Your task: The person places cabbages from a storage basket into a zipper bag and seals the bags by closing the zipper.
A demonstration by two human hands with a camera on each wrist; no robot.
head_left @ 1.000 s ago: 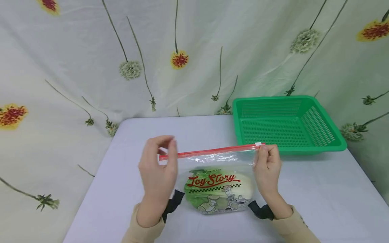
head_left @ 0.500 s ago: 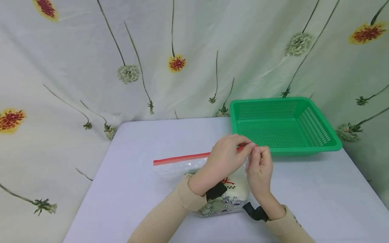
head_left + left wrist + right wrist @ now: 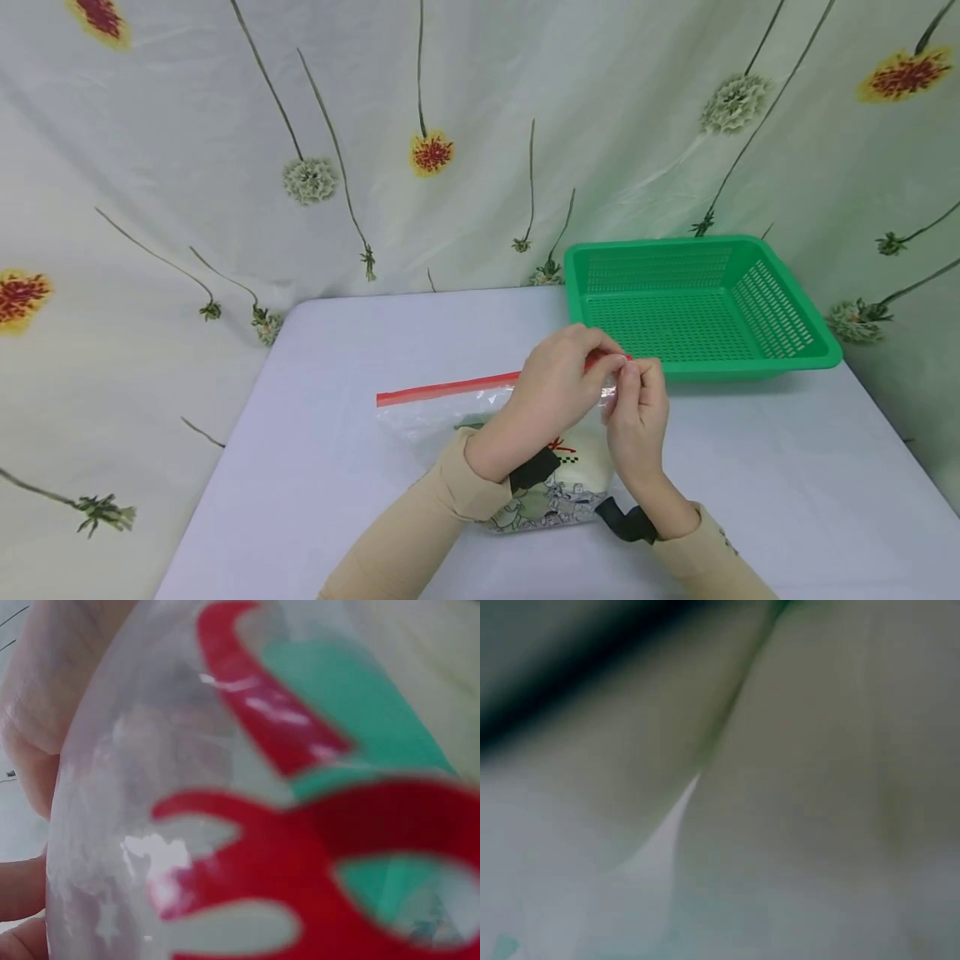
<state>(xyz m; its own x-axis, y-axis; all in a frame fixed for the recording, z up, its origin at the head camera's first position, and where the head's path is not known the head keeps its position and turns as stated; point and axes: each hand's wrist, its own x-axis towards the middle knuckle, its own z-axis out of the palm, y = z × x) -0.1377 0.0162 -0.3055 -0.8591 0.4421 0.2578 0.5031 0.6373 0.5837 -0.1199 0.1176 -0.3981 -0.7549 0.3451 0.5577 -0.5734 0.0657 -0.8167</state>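
Note:
A clear zip bag (image 3: 416,421) with a red zip strip (image 3: 442,392) along its top lies in front of me, a cabbage-like green and white vegetable (image 3: 592,458) inside. My left hand (image 3: 555,383) reaches across the bag, thumb and forefinger pinching the zip at its right end, where the slider is hidden. Beside it, my right hand (image 3: 639,421) grips the bag's upper right corner, the two hands' fingertips meeting. Red lettering (image 3: 247,877) on the plastic fills the left wrist view, with part of a hand (image 3: 52,682) behind it. The right wrist view is blurred and pale.
A green plastic basket (image 3: 705,367) stands behind the bag at the back right of the white table (image 3: 360,333). A flower-printed cloth (image 3: 480,167) hangs behind the table.
My left hand has moved right from the bag's left end to its right end and now pinches the zip there. The right hand keeps its grip on the corner.

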